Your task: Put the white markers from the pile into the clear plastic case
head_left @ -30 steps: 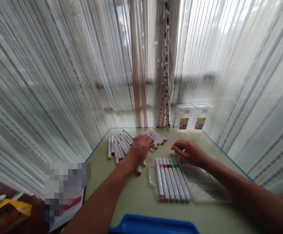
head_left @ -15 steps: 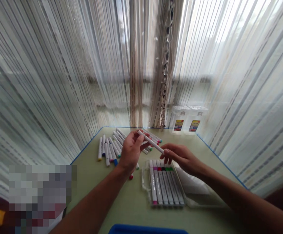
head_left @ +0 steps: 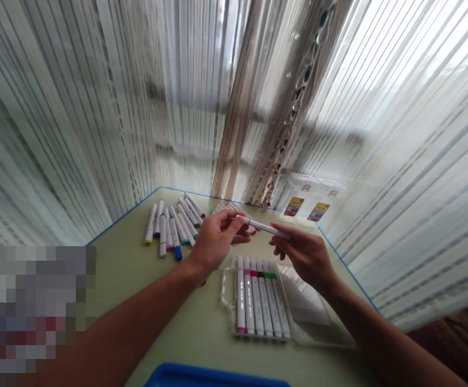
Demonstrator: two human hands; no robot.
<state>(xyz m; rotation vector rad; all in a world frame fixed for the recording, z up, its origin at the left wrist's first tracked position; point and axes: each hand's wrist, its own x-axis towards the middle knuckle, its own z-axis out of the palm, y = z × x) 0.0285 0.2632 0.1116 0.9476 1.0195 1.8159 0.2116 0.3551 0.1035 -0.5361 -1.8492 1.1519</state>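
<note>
A white marker (head_left: 263, 227) is held nearly level above the table between both hands. My left hand (head_left: 217, 236) pinches its left end, and my right hand (head_left: 302, 248) has its fingers closed around the right end. Just below the hands lies an open clear plastic case (head_left: 229, 287) with a row of several white markers (head_left: 260, 306) that carry pink, purple, red, black and green bands. Loose markers (head_left: 175, 228) are spread behind and left of my left hand, some of them partly hidden by it.
Two clear plastic boxes (head_left: 298, 188) with yellow labels stand at the table's back right corner. A blue object (head_left: 218, 376) lies at the near edge of the green table (head_left: 121, 279). String curtains (head_left: 177, 97) hang behind the table.
The marker has turned from a steep slant to nearly level. My right hand has moved right and up, with its fingers further along the marker. The camera view has tilted.
</note>
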